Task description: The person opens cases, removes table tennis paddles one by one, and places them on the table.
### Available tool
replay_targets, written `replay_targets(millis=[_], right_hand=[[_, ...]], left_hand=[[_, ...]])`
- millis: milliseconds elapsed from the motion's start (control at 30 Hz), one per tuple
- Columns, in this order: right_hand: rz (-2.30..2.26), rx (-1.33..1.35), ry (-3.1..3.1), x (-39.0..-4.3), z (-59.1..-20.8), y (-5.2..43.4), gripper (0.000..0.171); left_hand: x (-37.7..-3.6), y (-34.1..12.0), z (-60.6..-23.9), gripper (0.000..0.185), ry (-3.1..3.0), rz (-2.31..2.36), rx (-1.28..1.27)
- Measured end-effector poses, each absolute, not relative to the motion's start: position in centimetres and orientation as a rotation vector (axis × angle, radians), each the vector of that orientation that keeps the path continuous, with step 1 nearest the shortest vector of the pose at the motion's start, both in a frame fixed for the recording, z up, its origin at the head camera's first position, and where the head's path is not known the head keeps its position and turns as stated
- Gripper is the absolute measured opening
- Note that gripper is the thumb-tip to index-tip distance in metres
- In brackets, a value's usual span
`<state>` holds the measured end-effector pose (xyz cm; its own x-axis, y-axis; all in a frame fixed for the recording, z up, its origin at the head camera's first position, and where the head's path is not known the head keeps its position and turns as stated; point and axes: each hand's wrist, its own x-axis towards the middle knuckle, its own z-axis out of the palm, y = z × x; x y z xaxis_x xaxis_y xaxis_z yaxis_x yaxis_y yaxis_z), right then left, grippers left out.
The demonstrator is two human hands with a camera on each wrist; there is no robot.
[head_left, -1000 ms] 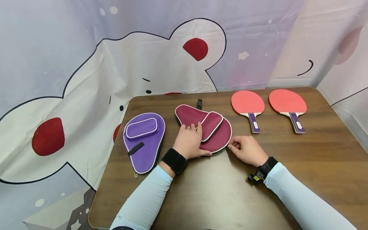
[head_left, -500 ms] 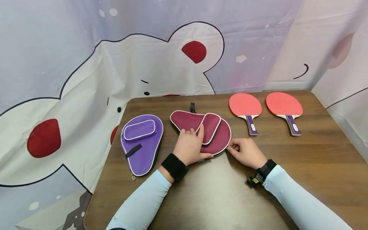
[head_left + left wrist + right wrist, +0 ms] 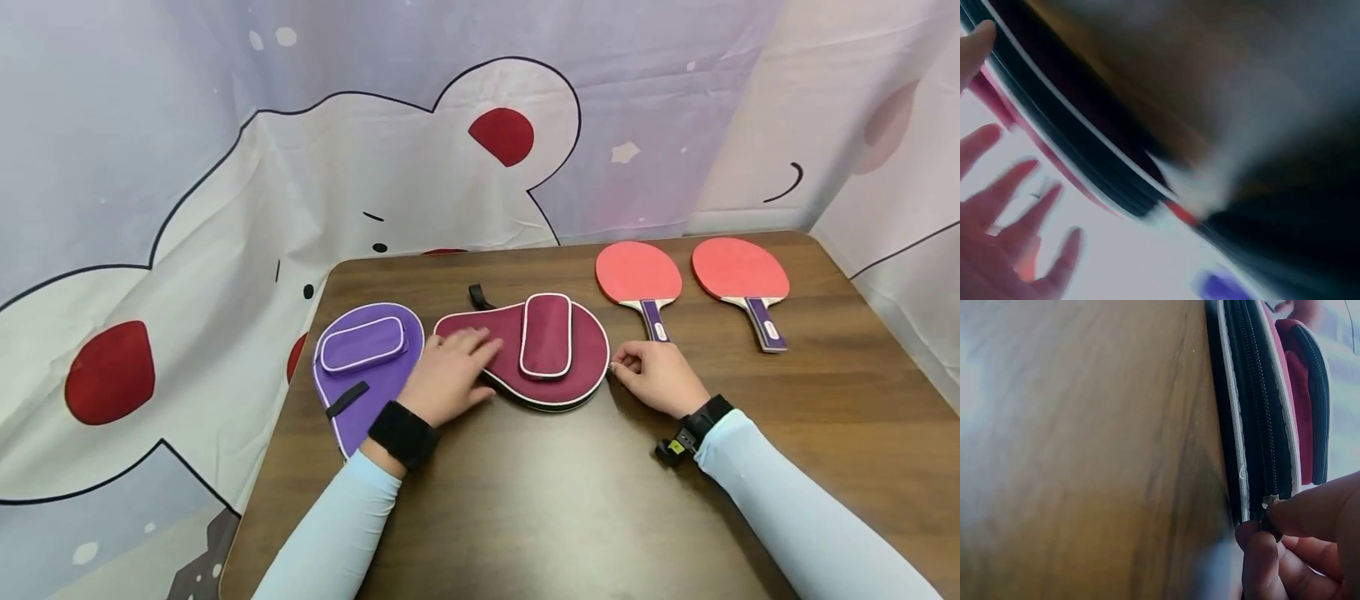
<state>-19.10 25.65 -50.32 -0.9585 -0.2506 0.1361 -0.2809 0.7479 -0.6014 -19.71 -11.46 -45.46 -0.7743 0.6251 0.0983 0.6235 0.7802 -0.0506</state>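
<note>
Hands first: from my remote seat I see the left hand (image 3: pixel 447 377) lying flat, fingers spread, on the narrow end of the maroon paddle case (image 3: pixel 525 350), which sits mid-worktop (image 3: pixel 570 500) between the purple case (image 3: pixel 367 367) and two red paddles (image 3: pixel 639 275). I'd guess the case is light, soft padded fabric that slides easily, so pinning it down makes sense. Right hand (image 3: pixel 656 377) is at its rounded edge, fingertips (image 3: pixel 1266 550) pinching the tiny zipper pull (image 3: pixel 1270 501), wrist low.
</note>
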Motion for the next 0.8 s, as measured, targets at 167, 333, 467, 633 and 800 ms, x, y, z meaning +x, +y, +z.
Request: replay_targets(millis=[167, 333, 467, 633, 800], right_hand=[[1.027, 0.436, -2.898, -19.0, -50.3, 25.5, 0.008], [1.02, 0.426, -2.917, -18.8, -50.0, 25.4, 0.007], [1.001, 0.42, -2.927, -18.6, -50.1, 25.4, 0.008], [1.003, 0.433, -2.92, -18.4, -50.3, 25.2, 0.009], [1.005, 0.453, -2.909, -18.3, -50.5, 25.1, 0.01]], left_hand=[[-21.0, -14.3, -46.0, 0.063, -2.967, -0.008, -0.743], [-21.4, -14.6, -46.2, 0.058, -2.973, -0.018, -0.725], [-21.3, -13.8, -45.9, 0.057, -2.954, 0.078, -0.71], [-20.8, -13.0, -46.3, 0.055, -2.915, 0.17, -0.689], [-20.2, -12.3, -46.3, 0.056, -2.941, 0.201, -0.664]])
